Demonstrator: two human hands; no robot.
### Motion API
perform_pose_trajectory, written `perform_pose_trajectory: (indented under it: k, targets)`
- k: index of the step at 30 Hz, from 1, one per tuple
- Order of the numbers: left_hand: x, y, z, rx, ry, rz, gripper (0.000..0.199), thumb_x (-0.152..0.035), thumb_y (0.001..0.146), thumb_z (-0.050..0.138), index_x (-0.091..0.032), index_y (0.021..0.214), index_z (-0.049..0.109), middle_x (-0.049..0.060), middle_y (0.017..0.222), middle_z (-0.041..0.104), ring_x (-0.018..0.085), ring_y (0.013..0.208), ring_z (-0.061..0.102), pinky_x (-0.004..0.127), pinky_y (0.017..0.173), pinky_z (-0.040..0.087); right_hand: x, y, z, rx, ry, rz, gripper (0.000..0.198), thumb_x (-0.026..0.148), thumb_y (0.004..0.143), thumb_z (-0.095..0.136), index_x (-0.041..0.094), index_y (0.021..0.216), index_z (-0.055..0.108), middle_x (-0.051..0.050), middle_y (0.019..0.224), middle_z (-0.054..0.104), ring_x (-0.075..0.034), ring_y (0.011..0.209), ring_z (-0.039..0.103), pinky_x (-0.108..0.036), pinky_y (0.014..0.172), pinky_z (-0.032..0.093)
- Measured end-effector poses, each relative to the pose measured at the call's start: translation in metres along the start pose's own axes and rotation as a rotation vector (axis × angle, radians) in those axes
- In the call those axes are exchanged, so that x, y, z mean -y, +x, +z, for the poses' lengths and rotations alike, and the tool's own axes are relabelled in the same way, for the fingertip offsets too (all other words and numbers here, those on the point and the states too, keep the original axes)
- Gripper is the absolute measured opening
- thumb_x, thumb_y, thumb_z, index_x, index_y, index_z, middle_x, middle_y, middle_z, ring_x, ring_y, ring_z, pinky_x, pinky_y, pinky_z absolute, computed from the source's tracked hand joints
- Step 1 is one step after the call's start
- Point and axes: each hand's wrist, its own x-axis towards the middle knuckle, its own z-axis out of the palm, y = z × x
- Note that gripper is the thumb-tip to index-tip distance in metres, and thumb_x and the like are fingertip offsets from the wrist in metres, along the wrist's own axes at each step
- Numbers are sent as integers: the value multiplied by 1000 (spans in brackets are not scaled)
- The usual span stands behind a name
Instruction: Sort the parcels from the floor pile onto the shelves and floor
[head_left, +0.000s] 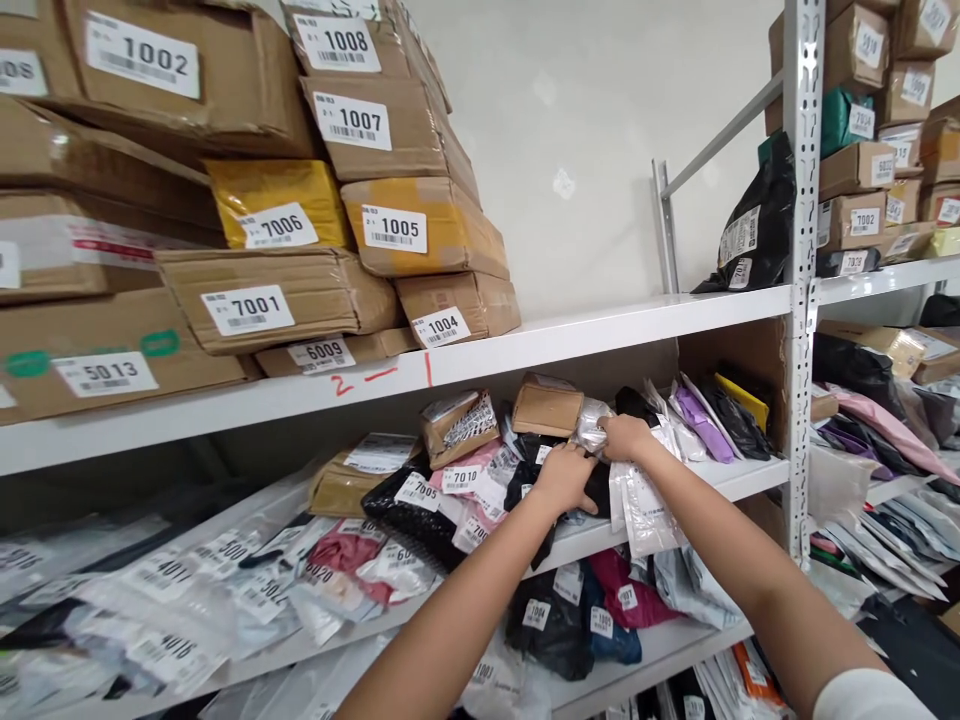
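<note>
From my remote place, I see the left hand [566,478] lying over a dark packet [598,492] on the middle shelf [754,483]; I cannot tell if it grips. The right hand [628,440] touches a clear packet [592,424], just beside a brown box [547,408]; whether it is clamped, I also cannot tell.

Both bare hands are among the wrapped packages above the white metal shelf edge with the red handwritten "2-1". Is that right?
Not above, but below: the head view shows both the left hand and right hand among the wrapped packages below the white metal shelf edge with the red handwritten "2-1".
</note>
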Motion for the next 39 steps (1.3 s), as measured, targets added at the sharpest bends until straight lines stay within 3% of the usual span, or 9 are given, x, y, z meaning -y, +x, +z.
perform_pose_trajectory:
  k: [4,8,12,16,19,22,27,33,39]
  targets:
    - [3,-18,-2,-108,-54,-14,52,-46,82,83,-13,121,76,21,128,73,38,128,63,53,124,34,-7,-9,0,-8,43,-4,68,27,83,73,22,148,56,-17,135,72,-34,125,69,-39,94,55]
    - [-1,-44,-9,-326,-222,-62,28,-30,95,58,-18,109,79,15,121,76,34,123,64,53,117,43,-40,-28,1,-183,338,-41,90,40,75,82,23,156,47,-9,109,78,-29,103,73,-33,82,52]
    - [-30,-64,0,-466,-783,-28,51,-50,95,58,-20,135,69,14,139,68,31,132,60,45,115,47,-72,-48,13,-484,859,91,81,57,78,75,14,144,56,9,55,47,-17,54,49,-28,56,37]
    - [-77,-67,16,-197,-1342,-7,98,-58,71,82,-23,156,47,12,157,56,35,141,54,46,115,49,-75,-63,33,-628,1099,216,71,66,74,70,13,122,64,12,50,34,-13,47,33,-28,50,28]
    - [-111,-60,37,28,-1569,-6,93,-46,65,86,-22,149,54,11,146,67,36,131,64,47,112,52,-67,-78,47,-710,1077,259,69,66,72,71,14,117,63,12,51,37,-13,49,39,-27,53,34]
    - [-138,-55,73,37,-1602,-143,62,-45,66,84,-18,121,71,12,127,77,37,122,69,50,112,51,-70,-103,62,-758,1038,265,64,68,78,62,15,114,66,8,55,45,-16,54,48,-29,58,43]
    - [-159,-49,125,87,-1934,-390,62,-52,64,89,-19,113,70,15,125,78,35,119,72,46,105,58,-110,-174,96,-944,1000,344,61,64,89,50,16,125,63,-16,117,71,-28,113,67,-43,100,54]
    - [-176,-37,120,137,-1945,-450,63,-53,80,84,-24,133,66,14,135,74,33,123,71,45,102,61,-111,-228,140,-622,1225,274,69,61,86,64,21,141,51,-16,140,67,-31,128,65,-48,110,52]
    - [-208,-33,105,152,-2440,-497,55,-42,95,69,-20,145,62,15,135,73,36,135,63,51,113,54,-105,-235,165,-908,1450,409,64,62,80,77,23,130,65,-13,136,72,-32,126,67,-48,111,52]
